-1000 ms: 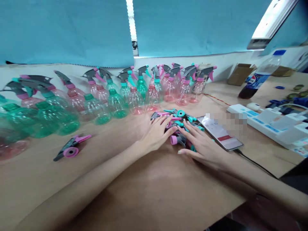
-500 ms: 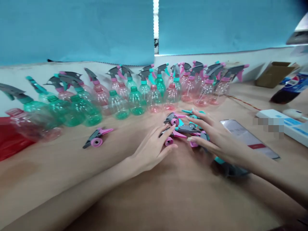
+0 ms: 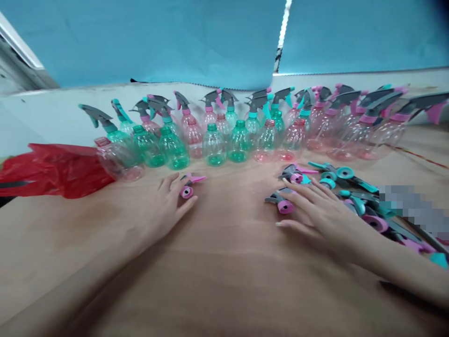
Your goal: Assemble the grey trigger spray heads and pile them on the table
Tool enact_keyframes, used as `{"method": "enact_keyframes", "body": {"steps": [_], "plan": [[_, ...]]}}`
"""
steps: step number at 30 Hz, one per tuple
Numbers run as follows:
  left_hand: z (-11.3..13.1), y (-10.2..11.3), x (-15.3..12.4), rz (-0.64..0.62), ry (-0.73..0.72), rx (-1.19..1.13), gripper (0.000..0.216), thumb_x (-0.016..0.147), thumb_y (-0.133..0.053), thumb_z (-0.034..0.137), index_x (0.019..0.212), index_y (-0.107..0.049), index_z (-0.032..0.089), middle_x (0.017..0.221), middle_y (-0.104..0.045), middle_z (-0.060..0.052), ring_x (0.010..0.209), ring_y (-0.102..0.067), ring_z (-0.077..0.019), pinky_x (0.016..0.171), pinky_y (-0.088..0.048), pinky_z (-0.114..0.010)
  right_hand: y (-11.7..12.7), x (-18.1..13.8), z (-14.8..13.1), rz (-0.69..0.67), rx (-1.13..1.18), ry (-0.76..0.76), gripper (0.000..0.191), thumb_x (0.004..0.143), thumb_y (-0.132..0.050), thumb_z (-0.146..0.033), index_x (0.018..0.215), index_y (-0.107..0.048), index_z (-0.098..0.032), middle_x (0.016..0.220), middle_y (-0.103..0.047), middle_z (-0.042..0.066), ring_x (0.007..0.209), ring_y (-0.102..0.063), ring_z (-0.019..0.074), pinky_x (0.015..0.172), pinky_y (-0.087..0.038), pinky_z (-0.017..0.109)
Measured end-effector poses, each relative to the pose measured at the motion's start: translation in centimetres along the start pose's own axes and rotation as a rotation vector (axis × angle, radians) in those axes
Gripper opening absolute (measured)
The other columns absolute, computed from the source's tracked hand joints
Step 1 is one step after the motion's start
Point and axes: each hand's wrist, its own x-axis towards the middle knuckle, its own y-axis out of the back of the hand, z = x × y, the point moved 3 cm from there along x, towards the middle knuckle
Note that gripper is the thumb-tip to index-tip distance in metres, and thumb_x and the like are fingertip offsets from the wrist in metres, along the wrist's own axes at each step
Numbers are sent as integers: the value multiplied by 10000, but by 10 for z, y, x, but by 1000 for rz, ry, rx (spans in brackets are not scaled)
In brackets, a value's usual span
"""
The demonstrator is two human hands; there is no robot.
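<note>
My left hand (image 3: 164,206) reaches over a grey-and-pink spray trigger head (image 3: 187,192) lying on the table. Its fingers are apart and partly cover the head; whether they touch it I cannot tell. On the right, my right hand (image 3: 324,213) is spread with the palm down at the near edge of a pile of spray heads. Under its fingertips lies a grey head with a pink collar (image 3: 286,206), partly hidden. Further grey, pink and teal heads lie beside and behind that hand, among them a teal-collared head (image 3: 345,173).
Green and pink clear bottles stand in rows along the wall, several fitted with spray heads. Among the uncapped ones is a green bottle (image 3: 239,142). A red plastic bag (image 3: 66,171) lies at the left. A thin wire (image 3: 421,155) runs along the right.
My view has turned to the left. My left hand has left the pile and moved left to the lone pink-and-grey head. The right hand stays over the pile.
</note>
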Motion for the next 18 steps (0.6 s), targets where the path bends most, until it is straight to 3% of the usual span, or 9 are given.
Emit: {"method": "enact_keyframes", "body": {"steps": [5, 9, 12, 15, 18], "plan": [[8, -11, -2, -87, -21, -15, 555, 917, -475, 456, 1412, -350, 239, 1367, -475, -127, 1196, -485, -317, 996, -414, -507, -17, -14, 12, -10, -98, 25, 567, 940, -329, -546, 1289, -522, -143, 1365, -518, 177, 1284, -444, 326, 1073, -248, 603], [36, -10, 3, -140, -103, 3, 458, 922, -464, 400, 1336, -477, 205, 1247, -552, -140, 1128, -511, -315, 949, -438, -504, -19, -13, 24, 41, -116, -60, 509, 945, -356, -506, 1220, -588, -146, 1294, -572, 182, 1212, -513, 333, 1070, -244, 608], [57, -9, 9, -179, -147, 8, 436, 907, -503, 417, 1302, -526, 233, 1125, -586, -122, 1019, -538, -301, 861, -476, -469, -14, -10, 25, 48, -100, -26, 471, 904, -466, -510, 1252, -573, -211, 1314, -556, 169, 1196, -528, 330, 1063, -247, 619], [74, -11, 17, -212, -216, -80, 430, 885, -561, 428, 1288, -533, 281, 1063, -588, -85, 979, -539, -271, 837, -477, -419, -5, -5, 24, 41, -51, 87, 309, 911, -499, -434, 1138, -638, -279, 1300, -575, 125, 1192, -538, 301, 1069, -242, 613], [91, -14, 23, -206, -280, -166, 298, 849, -622, 422, 1090, -642, 248, 1102, -572, -85, 1011, -530, -277, 850, -463, -418, 3, -3, 28, 50, -20, 96, 233, 927, -477, -350, 957, -682, -244, 1205, -633, 112, 1152, -567, 280, 1084, -248, 579]]}}
